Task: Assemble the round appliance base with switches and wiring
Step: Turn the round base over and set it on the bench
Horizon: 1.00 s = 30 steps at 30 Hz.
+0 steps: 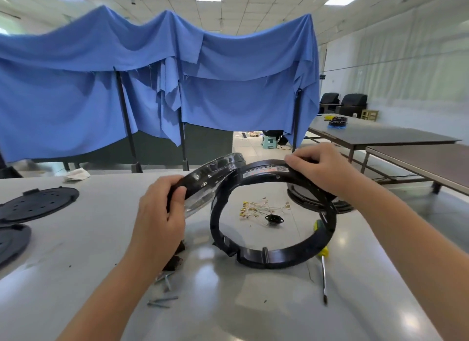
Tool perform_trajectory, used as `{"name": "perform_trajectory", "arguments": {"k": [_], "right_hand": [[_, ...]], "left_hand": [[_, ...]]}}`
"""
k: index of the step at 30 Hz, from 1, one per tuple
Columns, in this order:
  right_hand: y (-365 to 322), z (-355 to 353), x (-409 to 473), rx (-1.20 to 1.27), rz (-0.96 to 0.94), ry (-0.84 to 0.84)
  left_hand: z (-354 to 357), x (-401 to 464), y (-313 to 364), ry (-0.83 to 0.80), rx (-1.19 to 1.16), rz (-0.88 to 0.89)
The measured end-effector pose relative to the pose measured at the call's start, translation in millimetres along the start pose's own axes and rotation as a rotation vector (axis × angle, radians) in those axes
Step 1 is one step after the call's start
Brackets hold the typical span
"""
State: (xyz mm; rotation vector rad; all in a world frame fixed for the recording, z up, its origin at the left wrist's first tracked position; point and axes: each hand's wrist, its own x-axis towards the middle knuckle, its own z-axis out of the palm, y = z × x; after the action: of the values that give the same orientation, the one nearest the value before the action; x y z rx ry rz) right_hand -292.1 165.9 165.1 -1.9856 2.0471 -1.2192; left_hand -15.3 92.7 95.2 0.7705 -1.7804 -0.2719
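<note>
Early stage, by the look. Left hand (162, 213) curled round round plate (205, 185), right hand (317, 168) gripping black ring (269, 258) at centre frame. Wiring (264, 210) loose on bench (76, 251), unfitted.

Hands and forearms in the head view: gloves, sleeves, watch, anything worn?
Nothing worn shows. The left hand and right hand are both bare, with no gloves, rings or tape visible. Both forearms are bare as far as the frame edge, with no sleeve cuff, watch or wristband in view. No cables or markings on either arm.
</note>
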Motion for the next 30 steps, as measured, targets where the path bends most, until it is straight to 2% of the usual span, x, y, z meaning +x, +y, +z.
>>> {"name": "perform_trajectory", "arguments": {"k": [9,13,17,22,27,30], "right_hand": [[-2.1,-1.5,12.0,0.134,0.133,-0.084],[-4.8,-6.0,10.8,0.188,0.193,-0.102],[-8.5,-8.5,9.2,0.366,0.209,-0.095],[-10.2,-3.2,6.5,0.508,0.241,-0.065],[-4.9,4.6,3.0,0.59,0.249,-0.047],[-3.3,14.1,-1.6,0.501,0.196,0.087]], "left_hand": [[-2.8,33.9,13.0,-0.06,-0.117,-0.125],[-10.7,47.5,20.4,-0.123,-0.259,-0.224],[-17.0,56.9,27.7,-0.158,-0.403,-0.344],[-18.2,57.8,34.2,-0.194,-0.463,-0.404],[-17.3,49.6,35.1,-0.283,-0.509,-0.391],[-12.6,41.8,36.7,-0.371,-0.489,-0.321]]}}
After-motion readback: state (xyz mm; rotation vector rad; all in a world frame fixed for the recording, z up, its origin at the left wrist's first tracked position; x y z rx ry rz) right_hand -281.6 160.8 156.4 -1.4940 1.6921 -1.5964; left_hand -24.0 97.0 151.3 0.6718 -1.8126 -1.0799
